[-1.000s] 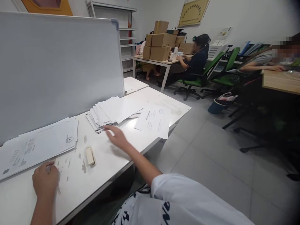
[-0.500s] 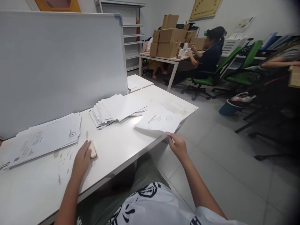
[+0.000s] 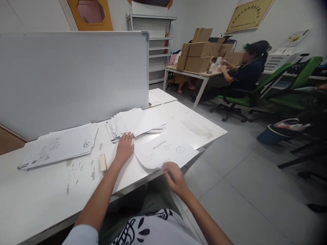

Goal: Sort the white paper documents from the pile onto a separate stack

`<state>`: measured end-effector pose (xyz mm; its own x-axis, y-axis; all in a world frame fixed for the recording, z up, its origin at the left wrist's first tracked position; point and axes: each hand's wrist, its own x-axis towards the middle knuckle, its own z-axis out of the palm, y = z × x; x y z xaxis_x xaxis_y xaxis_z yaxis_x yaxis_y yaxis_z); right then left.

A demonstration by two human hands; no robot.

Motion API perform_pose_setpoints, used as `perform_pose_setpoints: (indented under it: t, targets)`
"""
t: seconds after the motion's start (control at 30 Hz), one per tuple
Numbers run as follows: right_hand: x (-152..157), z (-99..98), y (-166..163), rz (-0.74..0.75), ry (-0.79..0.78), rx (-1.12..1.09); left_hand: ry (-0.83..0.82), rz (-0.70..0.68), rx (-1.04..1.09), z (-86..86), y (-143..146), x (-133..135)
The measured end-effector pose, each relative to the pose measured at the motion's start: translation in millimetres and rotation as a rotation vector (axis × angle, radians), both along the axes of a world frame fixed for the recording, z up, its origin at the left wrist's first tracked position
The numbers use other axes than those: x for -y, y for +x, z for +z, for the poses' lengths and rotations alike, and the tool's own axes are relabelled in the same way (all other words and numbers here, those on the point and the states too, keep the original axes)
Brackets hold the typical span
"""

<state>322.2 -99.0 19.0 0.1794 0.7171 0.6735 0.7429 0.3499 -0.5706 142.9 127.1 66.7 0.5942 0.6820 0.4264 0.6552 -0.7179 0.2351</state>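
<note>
A printed sheet of paper point(image 3: 163, 149) with a round stamp mark lies at the table's front edge, its near edge curled up slightly. My right hand point(image 3: 176, 180) pinches that near edge between thumb and fingers. At the sheet's left side rests my left hand point(image 3: 125, 148), fingers stretched out and holding nothing, just in front of an untidy stack of papers point(image 3: 138, 120). Left of my forearm is a small cream-coloured block point(image 3: 103, 162); its kind is unclear. Another pile of printed papers point(image 3: 63, 146) lies farther left, with a similar round mark on top.
A whiteboard panel point(image 3: 76, 75) stands along the back of the white table point(image 3: 84, 190). Beyond, a person point(image 3: 245, 76) sits at a desk with cardboard boxes point(image 3: 199, 51). Green chairs point(image 3: 276, 81) and a blue bin point(image 3: 270, 136) are to the right.
My left hand has left the cream block and moved right to the sheet. The right hand has brought the sheet left and nearer to me. The view has shifted a little.
</note>
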Motion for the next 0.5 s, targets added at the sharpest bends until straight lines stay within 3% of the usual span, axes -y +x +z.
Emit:
perform_pose_setpoints:
  t: [0.13,0.27,0.4,0.5]
  targets:
    - [23.0,-9.7,-29.4,0.037,-0.02,0.101,0.05,-0.003,-0.007,-9.9,26.1,-35.8]
    - [39.6,-29.2,-36.3,-0.091,-0.022,0.182,0.069,-0.076,0.017,-3.5,25.4,-53.3]
    - [40.8,-40.6,-14.3,-0.23,0.023,0.231,0.102,-0.118,0.079,22.5,18.1,-31.7]
    - [30.6,-40.9,-1.8,-0.201,0.064,0.26,0.129,-0.001,0.439,51.0,11.4,12.5]
